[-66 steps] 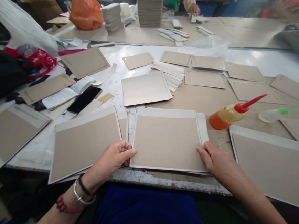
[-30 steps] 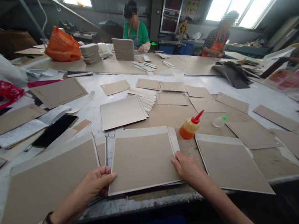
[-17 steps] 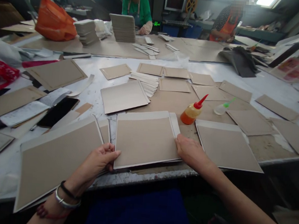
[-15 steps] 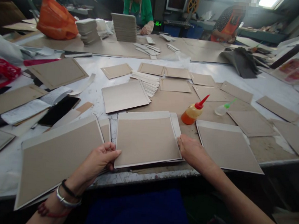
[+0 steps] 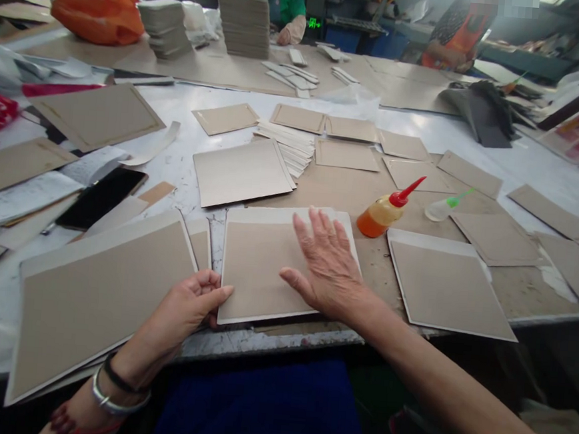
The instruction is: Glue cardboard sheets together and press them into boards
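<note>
A grey cardboard sheet edged with white paper lies at the table's front edge. My right hand rests flat on its right half, fingers stretched out and slightly apart. My left hand pinches the sheet's near left corner, thumb on top. A similar larger sheet lies to the left and another to the right. An orange glue bottle with a red nozzle lies just beyond my right hand.
Several more cardboard pieces and a stack of white strips cover the table. A black phone lies at left. A clear bottle with a green tip lies right. Across the table are card stacks, an orange bag and other people.
My right hand has moved from the sheet's right edge onto its top and now lies flat on it. The left hand has stayed at the near left corner.
</note>
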`<action>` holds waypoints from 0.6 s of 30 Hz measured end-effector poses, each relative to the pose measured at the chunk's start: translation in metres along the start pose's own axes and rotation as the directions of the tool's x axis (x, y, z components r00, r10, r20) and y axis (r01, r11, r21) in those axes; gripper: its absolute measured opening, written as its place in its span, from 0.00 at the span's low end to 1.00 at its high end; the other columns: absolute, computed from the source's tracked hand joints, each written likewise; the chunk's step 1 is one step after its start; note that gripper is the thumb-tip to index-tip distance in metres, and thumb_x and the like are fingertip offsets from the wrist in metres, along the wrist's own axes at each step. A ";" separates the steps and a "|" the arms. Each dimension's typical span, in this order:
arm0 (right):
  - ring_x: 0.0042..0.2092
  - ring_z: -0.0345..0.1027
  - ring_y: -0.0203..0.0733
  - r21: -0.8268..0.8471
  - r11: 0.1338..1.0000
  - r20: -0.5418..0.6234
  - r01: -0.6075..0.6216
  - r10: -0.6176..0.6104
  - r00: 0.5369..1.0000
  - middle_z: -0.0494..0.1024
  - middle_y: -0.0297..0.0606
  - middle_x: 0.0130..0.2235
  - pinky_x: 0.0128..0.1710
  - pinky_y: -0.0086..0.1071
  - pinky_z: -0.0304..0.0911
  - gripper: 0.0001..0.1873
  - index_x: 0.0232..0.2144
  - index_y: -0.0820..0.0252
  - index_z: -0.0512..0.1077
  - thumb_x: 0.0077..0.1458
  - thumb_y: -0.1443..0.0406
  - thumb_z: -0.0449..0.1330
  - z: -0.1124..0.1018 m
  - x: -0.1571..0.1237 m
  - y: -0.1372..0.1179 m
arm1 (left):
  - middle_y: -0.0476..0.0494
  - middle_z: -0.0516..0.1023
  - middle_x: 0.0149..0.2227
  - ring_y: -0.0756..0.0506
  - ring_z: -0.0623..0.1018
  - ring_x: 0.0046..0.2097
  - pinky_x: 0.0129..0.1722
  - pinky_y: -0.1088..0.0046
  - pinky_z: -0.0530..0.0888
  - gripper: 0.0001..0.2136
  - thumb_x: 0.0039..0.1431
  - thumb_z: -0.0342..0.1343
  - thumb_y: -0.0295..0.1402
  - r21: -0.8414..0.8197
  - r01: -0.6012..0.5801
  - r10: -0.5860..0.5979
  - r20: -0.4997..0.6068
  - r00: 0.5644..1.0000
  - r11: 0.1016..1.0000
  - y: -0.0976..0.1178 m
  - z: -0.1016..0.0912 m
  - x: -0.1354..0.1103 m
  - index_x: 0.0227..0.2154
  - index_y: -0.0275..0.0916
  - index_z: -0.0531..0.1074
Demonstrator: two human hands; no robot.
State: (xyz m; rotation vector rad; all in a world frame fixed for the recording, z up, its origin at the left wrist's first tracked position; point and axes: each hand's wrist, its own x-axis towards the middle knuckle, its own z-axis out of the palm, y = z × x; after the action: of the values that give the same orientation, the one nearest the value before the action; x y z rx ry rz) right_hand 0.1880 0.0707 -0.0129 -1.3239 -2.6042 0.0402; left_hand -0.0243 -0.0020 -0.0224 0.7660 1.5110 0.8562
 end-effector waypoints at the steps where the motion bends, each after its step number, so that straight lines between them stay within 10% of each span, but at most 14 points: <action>1: 0.63 0.32 0.55 0.008 0.999 0.030 0.034 -0.034 0.999 0.46 0.54 0.62 0.59 0.52 0.32 0.39 0.60 0.66 0.49 0.53 0.48 0.49 0.008 0.000 -0.002 | 0.56 0.64 0.17 0.55 0.63 0.18 0.16 0.82 0.62 0.16 0.37 0.62 0.43 0.000 -0.004 0.004 -0.007 1.000 1.000 0.000 0.000 0.000 0.23 0.36 0.65; 7: 0.62 0.39 0.49 0.134 0.989 -0.101 0.060 -0.047 0.994 0.53 0.54 0.60 0.59 0.47 0.38 0.32 0.58 0.72 0.51 0.59 0.56 0.45 0.025 0.000 0.005 | 0.57 0.63 0.17 0.55 0.64 0.18 0.16 0.81 0.63 0.17 0.39 0.60 0.45 0.017 -0.012 0.012 0.008 1.000 1.000 -0.004 -0.001 0.001 0.24 0.37 0.63; 11: 0.52 0.58 0.47 0.304 0.939 -0.322 -0.161 0.260 0.910 0.67 0.52 0.49 0.53 0.44 0.55 0.21 0.50 0.69 0.62 0.59 0.62 0.44 0.008 -0.015 0.024 | 0.59 0.62 0.16 0.55 0.63 0.16 0.16 0.82 0.60 0.18 0.41 0.59 0.46 -0.007 -0.028 0.028 0.035 0.999 1.000 -0.007 -0.003 0.000 0.26 0.38 0.62; 18: 0.45 0.64 0.49 0.319 0.880 -0.123 -0.351 0.405 0.906 0.71 0.52 0.41 0.48 0.43 0.59 0.17 0.43 0.67 0.67 0.56 0.64 0.46 -0.002 -0.053 0.049 | 0.56 0.65 0.20 0.55 0.62 0.19 0.16 0.81 0.61 0.17 0.39 0.61 0.45 -0.062 -0.143 0.143 -0.006 0.990 0.988 -0.002 -0.001 -0.009 0.26 0.38 0.65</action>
State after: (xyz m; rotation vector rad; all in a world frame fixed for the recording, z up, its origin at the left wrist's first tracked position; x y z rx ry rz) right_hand 0.2574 0.0573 -0.0264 -1.6140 -2.0527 0.3330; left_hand -0.0243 -0.0110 -0.0195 0.8351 1.4374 1.0063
